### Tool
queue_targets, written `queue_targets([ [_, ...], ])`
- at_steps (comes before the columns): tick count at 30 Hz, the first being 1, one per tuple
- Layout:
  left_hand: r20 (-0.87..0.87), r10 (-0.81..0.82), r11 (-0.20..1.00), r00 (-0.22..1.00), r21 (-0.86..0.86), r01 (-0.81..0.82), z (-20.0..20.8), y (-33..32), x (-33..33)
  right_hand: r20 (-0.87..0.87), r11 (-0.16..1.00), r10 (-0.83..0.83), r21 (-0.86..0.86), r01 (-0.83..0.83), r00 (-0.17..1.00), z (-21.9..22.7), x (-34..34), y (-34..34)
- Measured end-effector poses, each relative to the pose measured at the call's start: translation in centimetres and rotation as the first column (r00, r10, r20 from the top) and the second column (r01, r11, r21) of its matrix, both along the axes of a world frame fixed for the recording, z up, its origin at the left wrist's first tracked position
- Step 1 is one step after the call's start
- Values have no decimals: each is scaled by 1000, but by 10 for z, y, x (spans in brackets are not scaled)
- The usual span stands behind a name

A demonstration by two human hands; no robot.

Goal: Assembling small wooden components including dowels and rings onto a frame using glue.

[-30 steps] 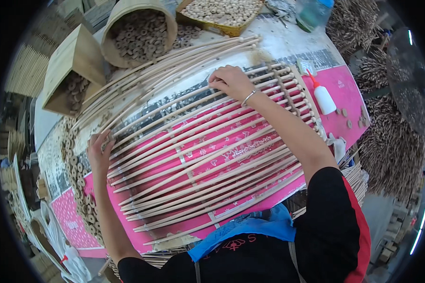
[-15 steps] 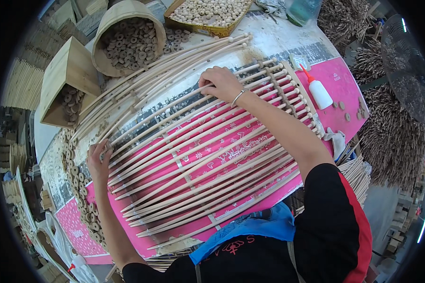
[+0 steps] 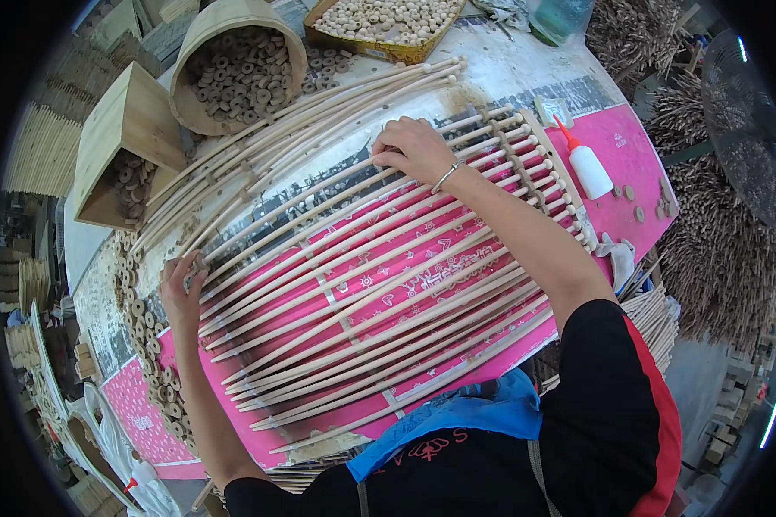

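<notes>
Reaching across a cluttered bench (image 3: 500,69), a person has both bare hands at the far side of a row of pale wooden sticks (image 3: 422,323). The sticks run from left to right, many with a round bead at the right end, and lie over a bright pink sheet (image 3: 621,138). The right hand (image 3: 418,151), with a bracelet (image 3: 447,177) at its wrist, is closed in a pinch on a far stick (image 3: 319,185), around its middle. The left hand (image 3: 179,284) is curled at the left ends of the far sticks (whether it grips anything, I cannot tell).

Beyond the row lies a loose bunch of sticks (image 3: 345,108). At the far left, a wooden bucket (image 3: 224,26) and a wooden box (image 3: 129,112), both tipped on their sides, hold small brown rings; more rings (image 3: 159,370) trail along the left edge. A yellow tray (image 3: 388,50) of beads sits at the far side. To the right is a white bottle (image 3: 590,171) with a red tip.
</notes>
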State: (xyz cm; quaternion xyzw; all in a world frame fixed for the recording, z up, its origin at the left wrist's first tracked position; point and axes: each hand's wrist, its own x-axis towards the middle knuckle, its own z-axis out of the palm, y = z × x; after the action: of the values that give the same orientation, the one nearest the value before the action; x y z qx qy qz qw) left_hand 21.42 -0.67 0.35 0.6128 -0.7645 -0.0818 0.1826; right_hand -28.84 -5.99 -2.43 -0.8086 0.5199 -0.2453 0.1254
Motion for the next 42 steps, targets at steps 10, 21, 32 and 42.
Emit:
queue_targets([
  [10, 41, -62, 993, 997, -97, 66, -5, -2, 7, 10, 982, 60, -180, -57, 998, -23, -12, -13],
  [21, -8, -31, 998, 999, -51, 30, -1, 1, 4, 101, 999, -26, -18, 28, 995, -10, 6, -4],
  [32, -29, -49, 998, 998, -36, 48, -3, -2, -1, 45, 999, -37, -30, 38, 998, -6, 8, -2],
  [42, 59, -49, 992, 997, -117, 56, -8, 1, 15, 115, 976, 130, -191, -106, 985, -14, 11, -17],
])
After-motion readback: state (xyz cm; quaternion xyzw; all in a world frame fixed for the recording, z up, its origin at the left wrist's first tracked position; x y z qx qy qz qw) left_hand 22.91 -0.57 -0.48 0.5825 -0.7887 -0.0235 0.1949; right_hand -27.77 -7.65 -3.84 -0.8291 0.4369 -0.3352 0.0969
